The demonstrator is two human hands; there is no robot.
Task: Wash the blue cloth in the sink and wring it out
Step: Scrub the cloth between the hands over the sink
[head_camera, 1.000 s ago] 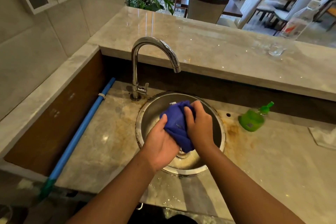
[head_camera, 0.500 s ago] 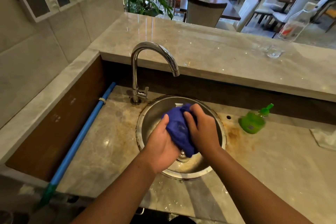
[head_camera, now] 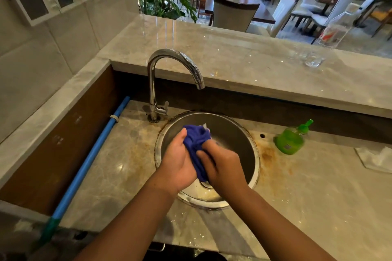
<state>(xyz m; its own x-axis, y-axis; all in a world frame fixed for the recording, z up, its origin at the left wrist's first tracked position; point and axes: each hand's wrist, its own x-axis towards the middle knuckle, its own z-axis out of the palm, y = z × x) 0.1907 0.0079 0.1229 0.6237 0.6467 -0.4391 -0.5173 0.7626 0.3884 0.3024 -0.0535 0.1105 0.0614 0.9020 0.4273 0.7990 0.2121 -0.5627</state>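
Blue cloth [head_camera: 195, 140] bunched between your two hands, held over the steel sink [head_camera: 233, 131].
Your left hand [head_camera: 178, 167] grips the cloth's left side, thumb up. Your right hand [head_camera: 224, 165], motion-blurred, has its fingers [head_camera: 204, 154] curled into the right side. The cloth hangs above the drain, in front of the faucet [head_camera: 176, 57]. A green bottle [head_camera: 289, 140] sits on the tabletop [head_camera: 318, 186] to the right.

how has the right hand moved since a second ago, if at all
Yes: right hand slid down the blue cloth, away from the faucet, toward the sink's near rim.
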